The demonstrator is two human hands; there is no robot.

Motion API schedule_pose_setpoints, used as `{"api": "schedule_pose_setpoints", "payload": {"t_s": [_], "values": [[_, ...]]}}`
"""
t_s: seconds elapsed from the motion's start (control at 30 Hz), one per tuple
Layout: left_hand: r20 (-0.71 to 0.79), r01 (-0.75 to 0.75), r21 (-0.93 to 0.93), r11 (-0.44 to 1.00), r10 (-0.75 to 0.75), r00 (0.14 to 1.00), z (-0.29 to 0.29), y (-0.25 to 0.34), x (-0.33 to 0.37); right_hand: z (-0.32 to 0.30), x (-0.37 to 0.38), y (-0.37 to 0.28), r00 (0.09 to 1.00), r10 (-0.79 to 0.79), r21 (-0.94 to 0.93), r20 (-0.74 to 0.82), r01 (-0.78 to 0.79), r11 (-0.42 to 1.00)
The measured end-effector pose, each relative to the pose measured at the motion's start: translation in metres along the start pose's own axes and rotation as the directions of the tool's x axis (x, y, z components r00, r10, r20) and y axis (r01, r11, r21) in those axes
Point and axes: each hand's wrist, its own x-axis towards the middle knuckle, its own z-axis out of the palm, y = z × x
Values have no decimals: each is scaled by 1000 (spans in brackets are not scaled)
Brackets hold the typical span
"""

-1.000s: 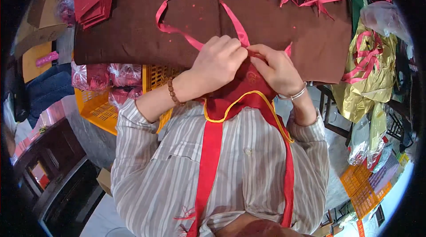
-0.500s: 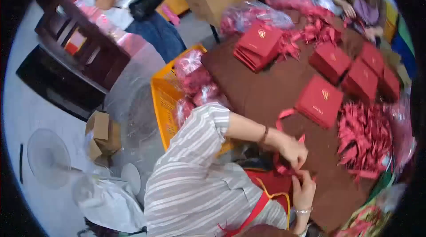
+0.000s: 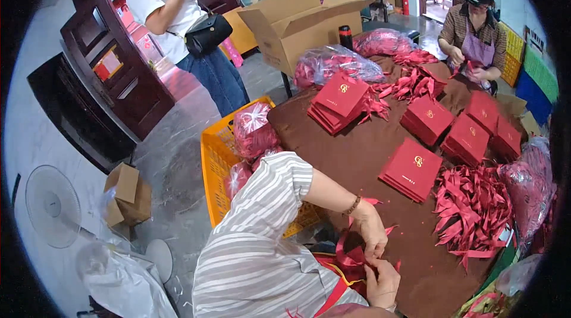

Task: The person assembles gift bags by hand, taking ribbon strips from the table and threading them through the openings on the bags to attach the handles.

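Note:
My left hand and my right hand meet at the near edge of the brown-covered table. Fingers of both are closed on a strip of red ribbon, whose loop hangs to the left of my hands and whose ends stick out past them. The exact grip is hidden by the fingers. Beyond my hands lies a short stack of flat red packets with gold print. To its right is a large heap of red ribbons.
More red packets and boxes stand farther back. Plastic-wrapped red bundles fill a yellow crate at left. An open carton is behind the table. One person sits at the far right; another stands at far left.
The whole view has shifted, showing more of the room at the top. My hands stay together at the ribbon, now lower and slightly left in the picture.

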Motion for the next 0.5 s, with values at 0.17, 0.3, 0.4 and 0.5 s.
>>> {"api": "schedule_pose_setpoints", "payload": {"t_s": [0.17,0.3,0.4,0.5], "values": [[-95,108,-119,987,-120,988,8,-5,4,-7,-5,-2,996,83,-8,23,-83,997],[-381,128,-167,978,-184,906,16,-14,8,-6,-9,1,989,140,68,48,-143,987],[-606,144,-17,989,-125,786,14,-7,8,-9,-12,3,984,157,65,85,-163,985],[-737,58,6,998,-35,675,18,-4,4,-11,-11,5,989,130,60,66,-134,989]]}}
